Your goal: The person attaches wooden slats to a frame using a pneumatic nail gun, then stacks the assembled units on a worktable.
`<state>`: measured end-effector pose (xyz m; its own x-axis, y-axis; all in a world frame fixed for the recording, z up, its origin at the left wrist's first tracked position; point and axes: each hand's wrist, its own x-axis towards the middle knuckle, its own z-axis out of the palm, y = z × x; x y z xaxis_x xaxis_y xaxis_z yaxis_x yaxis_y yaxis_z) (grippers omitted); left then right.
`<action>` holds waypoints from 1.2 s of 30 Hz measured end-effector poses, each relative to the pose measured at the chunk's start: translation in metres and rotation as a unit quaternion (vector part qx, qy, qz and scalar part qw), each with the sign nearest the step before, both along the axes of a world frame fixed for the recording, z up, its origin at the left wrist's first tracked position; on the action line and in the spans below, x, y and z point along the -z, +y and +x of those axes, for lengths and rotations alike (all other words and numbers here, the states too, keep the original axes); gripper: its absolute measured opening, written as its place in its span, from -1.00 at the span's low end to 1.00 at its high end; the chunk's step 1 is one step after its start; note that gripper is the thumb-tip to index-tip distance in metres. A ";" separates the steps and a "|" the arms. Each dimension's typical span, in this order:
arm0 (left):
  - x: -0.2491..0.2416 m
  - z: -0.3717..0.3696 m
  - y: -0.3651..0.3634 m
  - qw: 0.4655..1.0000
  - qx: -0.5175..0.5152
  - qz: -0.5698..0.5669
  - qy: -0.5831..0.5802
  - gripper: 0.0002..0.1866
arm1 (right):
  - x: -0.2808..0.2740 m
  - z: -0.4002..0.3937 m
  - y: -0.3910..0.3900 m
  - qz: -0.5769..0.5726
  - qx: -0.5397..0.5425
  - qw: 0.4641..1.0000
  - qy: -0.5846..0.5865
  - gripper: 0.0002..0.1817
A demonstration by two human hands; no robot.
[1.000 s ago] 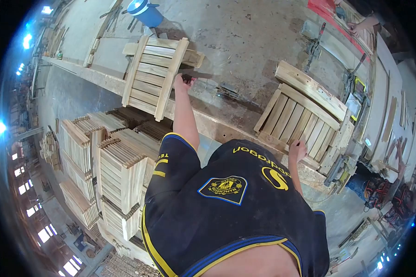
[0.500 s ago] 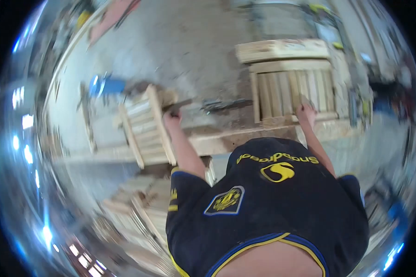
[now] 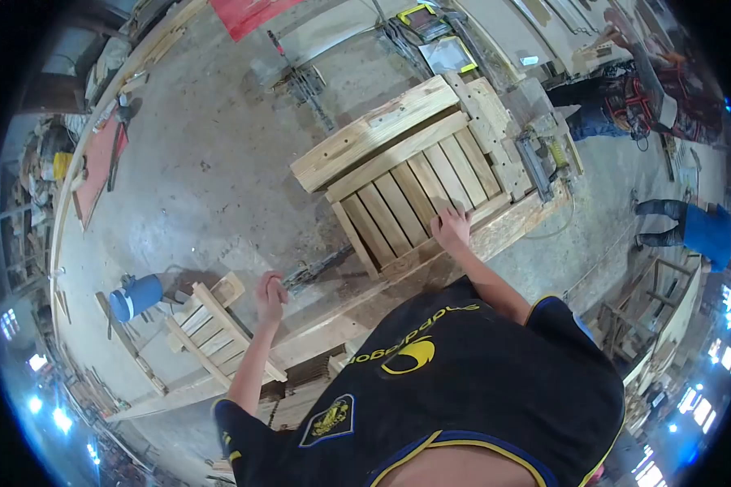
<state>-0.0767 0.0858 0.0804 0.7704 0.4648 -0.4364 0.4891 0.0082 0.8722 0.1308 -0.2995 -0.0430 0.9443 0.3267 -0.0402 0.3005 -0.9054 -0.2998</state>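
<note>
A slatted wooden frame lies flat on the bench, with several slats between its rails. My right hand is at its near rail, fingers bent over the edge onto the slats. My left hand is raised above the bench with its fingers curled; I cannot make out whether anything is in it. Just right of that hand, a dark metal bar clamp reaches toward the frame's corner. A smaller slatted wooden piece lies on the left, apart from my left hand.
A thick wooden beam lies along the frame's far side. Metal clamp hardware sits at the right end. A blue container lies at left. Two other people, one in a plaid top and one in a blue shirt, are at right.
The view has swung round, so the bench lies at a slant. My left hand is now away from the smaller slatted piece and near the bar clamp. My right hand remains at the frame's near rail.
</note>
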 end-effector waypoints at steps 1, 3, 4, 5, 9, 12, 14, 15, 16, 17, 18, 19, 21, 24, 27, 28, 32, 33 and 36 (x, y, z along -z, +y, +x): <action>0.001 -0.003 0.002 0.996 0.013 0.080 -0.040 -0.76 | 0.002 -0.002 0.002 0.003 0.002 1.000 -0.003 -0.68; 0.014 -0.010 0.013 1.000 0.006 0.017 -0.004 -0.68 | 0.006 -0.001 -0.001 0.009 -0.003 1.000 -0.016 -0.74; 0.020 -0.019 0.017 0.997 -0.035 -0.045 0.059 -0.64 | 0.009 -0.003 -0.002 0.003 -0.010 1.000 -0.020 -0.76; 0.019 -0.017 0.010 0.984 -0.101 -0.145 0.035 -0.60 | 0.003 -0.001 -0.002 -0.028 0.006 0.994 0.104 -0.78; -0.009 0.000 0.008 0.969 -0.096 -0.226 0.018 -0.55 | 0.008 0.005 0.002 0.005 -0.037 0.999 0.017 -0.87; -0.010 -0.022 0.018 0.985 0.003 -0.155 0.076 -0.55 | 0.002 0.001 -0.005 -0.027 -0.038 0.997 0.069 -0.82; -0.009 -0.037 0.033 0.983 -0.032 -0.179 0.002 -0.52 | 0.004 0.002 -0.005 0.009 -0.054 0.998 0.033 -0.81; -0.007 -0.043 0.036 0.984 -0.037 -0.176 -0.003 -0.52 | 0.003 0.002 -0.004 0.011 -0.060 0.998 0.029 -0.81; -0.005 -0.052 0.040 0.978 -0.071 -0.192 -0.034 -0.53 | -0.004 0.000 0.000 -0.010 -0.062 0.996 0.059 -0.78; -0.004 -0.056 0.043 0.971 -0.102 -0.207 -0.066 -0.55 | -0.011 0.001 0.006 -0.030 -0.061 0.994 0.086 -0.76; 0.000 -0.061 0.044 0.969 -0.111 -0.211 -0.068 -0.57 | -0.014 0.001 0.020 0.013 -0.083 0.983 0.165 -0.71; 0.001 -0.062 0.045 0.969 -0.108 -0.210 -0.076 -0.57 | -0.025 -0.005 0.041 0.053 -0.103 0.963 0.244 -0.66; 0.001 -0.063 0.041 0.973 -0.119 -0.185 -0.071 -0.59 | -0.067 -0.012 0.103 -0.004 -0.212 0.938 0.275 -0.57; -0.003 -0.060 0.037 0.971 -0.124 -0.190 -0.071 -0.65 | -0.042 -0.034 0.155 0.027 -0.221 0.923 0.313 -0.52; -0.004 -0.064 0.032 0.975 -0.138 -0.167 -0.057 -0.72 | -0.029 -0.040 0.180 -0.006 -0.226 0.930 0.289 -0.55; -0.005 -0.063 0.028 0.976 -0.139 -0.159 -0.058 -0.74 | -0.031 -0.043 0.180 -0.002 -0.213 0.937 0.279 -0.56; -0.007 -0.057 0.021 0.978 -0.110 -0.166 -0.054 -0.76 | -0.029 -0.044 0.178 0.002 -0.172 0.956 0.237 -0.58; -0.006 -0.054 0.019 0.978 -0.111 -0.167 -0.056 -0.76 | -0.028 -0.043 0.177 0.001 -0.173 0.956 0.235 -0.58; -0.006 -0.038 0.005 0.990 -0.012 -0.134 0.044 -0.78 | -0.035 -0.040 0.172 -0.004 -0.147 0.955 0.260 -0.52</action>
